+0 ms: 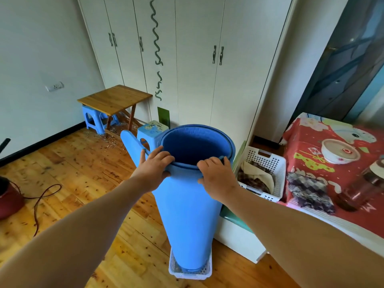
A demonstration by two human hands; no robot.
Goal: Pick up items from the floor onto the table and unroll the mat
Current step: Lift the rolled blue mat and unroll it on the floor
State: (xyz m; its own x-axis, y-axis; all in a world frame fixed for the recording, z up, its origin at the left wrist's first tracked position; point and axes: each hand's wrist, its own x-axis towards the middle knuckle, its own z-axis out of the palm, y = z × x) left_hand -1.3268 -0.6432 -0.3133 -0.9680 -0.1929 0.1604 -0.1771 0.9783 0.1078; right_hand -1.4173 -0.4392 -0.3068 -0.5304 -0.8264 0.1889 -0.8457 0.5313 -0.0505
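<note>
A blue foam mat (187, 208), rolled into a wide tube, stands upright in the middle of the view. Its lower end rests in a small white perforated basket (190, 272) on the wooden floor. My left hand (154, 165) grips the near top rim of the roll on the left, fingers over the edge. Next to it, my right hand (216, 175) holds the same rim on the right. The mat's loose outer flap (131, 143) sticks out to the left behind my left hand.
A table with a red patterned cloth (307, 161) stands at right, bearing a white bowl (340, 151), a dark checked cloth (309, 190) and a jar (361, 190). A white laundry basket (261, 173) sits beside it. Wooden table (114, 98), blue stools (94, 119), wardrobe behind.
</note>
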